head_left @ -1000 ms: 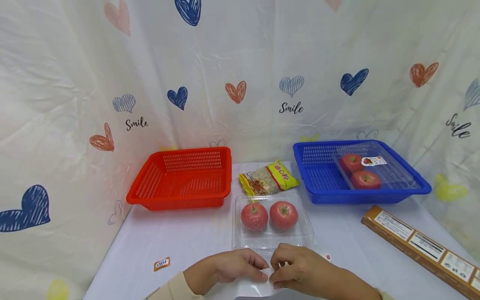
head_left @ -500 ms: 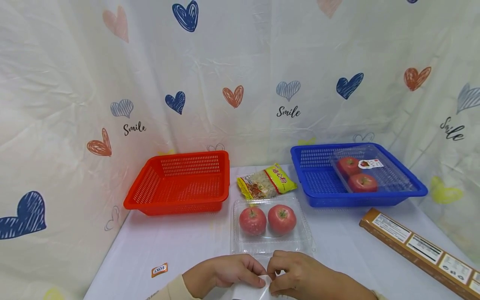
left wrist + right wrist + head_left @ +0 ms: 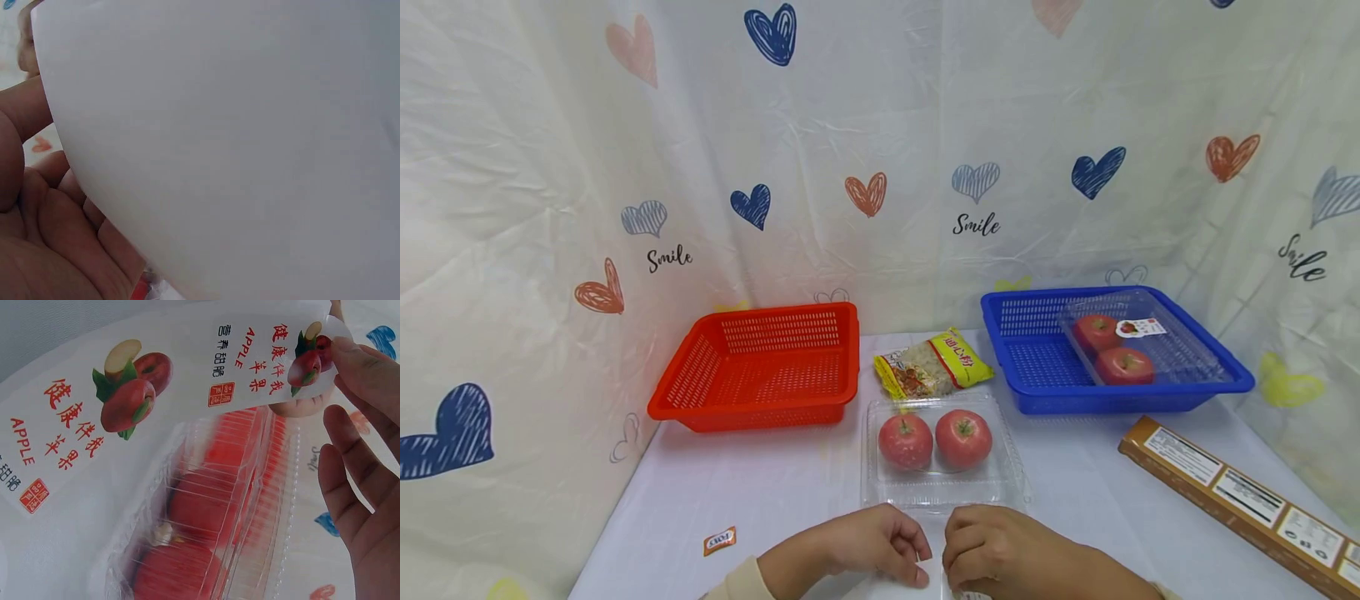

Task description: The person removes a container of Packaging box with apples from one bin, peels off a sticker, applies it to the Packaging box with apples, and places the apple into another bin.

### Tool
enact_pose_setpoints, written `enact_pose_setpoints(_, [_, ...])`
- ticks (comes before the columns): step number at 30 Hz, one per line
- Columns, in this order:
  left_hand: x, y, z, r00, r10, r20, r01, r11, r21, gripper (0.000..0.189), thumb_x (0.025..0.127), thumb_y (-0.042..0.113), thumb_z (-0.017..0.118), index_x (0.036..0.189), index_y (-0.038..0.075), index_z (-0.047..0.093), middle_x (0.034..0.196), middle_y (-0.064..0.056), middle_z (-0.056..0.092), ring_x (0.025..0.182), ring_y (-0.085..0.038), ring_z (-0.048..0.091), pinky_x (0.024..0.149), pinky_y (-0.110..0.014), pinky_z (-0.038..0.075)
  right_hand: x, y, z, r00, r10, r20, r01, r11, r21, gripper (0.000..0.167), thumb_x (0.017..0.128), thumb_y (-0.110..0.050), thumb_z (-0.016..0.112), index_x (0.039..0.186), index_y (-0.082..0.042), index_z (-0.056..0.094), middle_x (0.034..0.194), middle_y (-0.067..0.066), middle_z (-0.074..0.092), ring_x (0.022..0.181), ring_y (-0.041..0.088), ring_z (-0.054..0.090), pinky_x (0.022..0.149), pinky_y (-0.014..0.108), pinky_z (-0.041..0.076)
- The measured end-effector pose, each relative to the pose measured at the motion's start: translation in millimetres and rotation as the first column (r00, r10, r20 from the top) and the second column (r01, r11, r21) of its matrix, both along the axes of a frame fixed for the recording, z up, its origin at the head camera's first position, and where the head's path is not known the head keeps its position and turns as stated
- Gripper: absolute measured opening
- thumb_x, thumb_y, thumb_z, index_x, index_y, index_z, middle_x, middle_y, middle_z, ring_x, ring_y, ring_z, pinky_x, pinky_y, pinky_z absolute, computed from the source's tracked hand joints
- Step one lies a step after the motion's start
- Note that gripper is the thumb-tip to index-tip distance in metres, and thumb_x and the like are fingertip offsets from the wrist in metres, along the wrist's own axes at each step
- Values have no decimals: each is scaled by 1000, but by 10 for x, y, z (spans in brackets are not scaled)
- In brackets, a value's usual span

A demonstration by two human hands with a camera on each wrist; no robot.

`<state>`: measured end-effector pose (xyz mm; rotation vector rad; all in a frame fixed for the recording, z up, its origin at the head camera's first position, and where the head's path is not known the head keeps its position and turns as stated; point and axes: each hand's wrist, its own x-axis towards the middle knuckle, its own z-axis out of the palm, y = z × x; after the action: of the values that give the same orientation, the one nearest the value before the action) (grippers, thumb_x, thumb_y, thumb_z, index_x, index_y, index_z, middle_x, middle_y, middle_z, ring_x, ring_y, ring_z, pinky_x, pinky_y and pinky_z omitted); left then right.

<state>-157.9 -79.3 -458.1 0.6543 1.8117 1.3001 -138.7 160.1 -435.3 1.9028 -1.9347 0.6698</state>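
Note:
My left hand (image 3: 880,546) pinches a white sheet of stickers (image 3: 219,150) between thumb and fingers at the near edge of the head view. Opposite it, my right hand (image 3: 1000,550) has its fingers curled at the sheet's edge. In the right wrist view, its thumb (image 3: 356,359) presses the end of a printed apple label (image 3: 306,362); a second apple label (image 3: 125,400) shows beside it. Just beyond both hands lies a clear plastic clamshell box (image 3: 940,492) with two red apples (image 3: 964,438) inside. The left wrist view shows only the sheet's blank back.
At the back stand a red basket (image 3: 760,410) and a blue basket (image 3: 1120,400), the blue one holding a labelled clamshell box (image 3: 1180,354) of apples. Between them lies a yellow food packet (image 3: 932,362). A small orange wrapper (image 3: 719,541) lies left, a long brown box (image 3: 1240,500) right.
The head view has tilted up slightly, so the scene sits lower in it. The sheet has dropped nearer the bottom edge, while both hands stay close together on it.

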Motion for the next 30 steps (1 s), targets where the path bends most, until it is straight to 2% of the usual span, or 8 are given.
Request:
enact_pose_setpoints(4, [52,-7,-23,997,37,-70,-39,999,-18,15,82,3,75,92,-5,68,63,4,59,59,-2,48,56,-15,38,-2,38,-7,1000,4,2,-4,1000,0,5,88,-14,73,90,-18,73,91,-13,65,89,3,55,88,11,42])
enact_pose_setpoints(7, [84,-25,-48,995,43,-95,-47,998,-35,14,82,4,76,91,-4,69,64,5,59,61,-2,50,60,-16,40,3,66,0,1000,4,14,-4,1000,10,5,89,-14,72,91,-18,73,90,-13,64,89,2,55,88,11,42])
enact_pose_setpoints(11, [104,-51,-75,994,39,-103,-45,998,-50,11,82,5,76,89,1,69,63,6,59,61,-2,50,61,-16,42,16,100,21,999,-7,34,7,1000,11,12,84,-10,77,91,-18,72,89,-13,64,88,1,55,87,10,42])
enact_pose_setpoints(16, [116,-69,-108,992,46,-115,-54,996,-69,8,82,6,76,87,5,70,62,6,57,60,-2,49,58,-16,41,42,157,60,991,-41,128,40,999,15,8,91,-12,70,94,-18,71,92,-12,64,89,-1,55,86,9,43])
enact_pose_setpoints(18, [121,-72,-131,988,52,-146,-64,995,-79,8,81,7,77,85,8,70,62,7,57,59,-2,49,57,-16,41,52,179,77,981,-53,187,50,999,20,7,94,-13,65,97,-18,70,94,-11,65,90,-2,56,84,10,45])
enact_pose_setpoints(21, [124,-72,-170,972,54,-231,-79,992,-99,9,80,9,78,82,11,70,61,8,56,57,-1,48,55,-16,41,61,193,99,965,-58,256,57,998,11,9,94,-9,65,98,-17,68,95,-10,65,88,-3,57,81,11,48])
enact_pose_setpoints(25, [123,-73,-218,937,31,-349,-86,986,-144,10,78,13,80,80,13,70,60,11,54,57,1,47,54,-16,43,62,206,114,955,-60,291,71,997,-28,18,87,-2,71,98,-15,66,95,-8,66,86,-4,59,77,11,50])
enact_pose_setpoints(30, [129,-69,-263,906,-4,-423,-87,977,-196,10,78,15,81,79,17,71,60,13,54,58,2,47,55,-17,45,57,237,138,946,-95,309,112,993,-38,22,86,-2,72,101,-17,66,95,-7,66,87,-3,61,76,12,50])
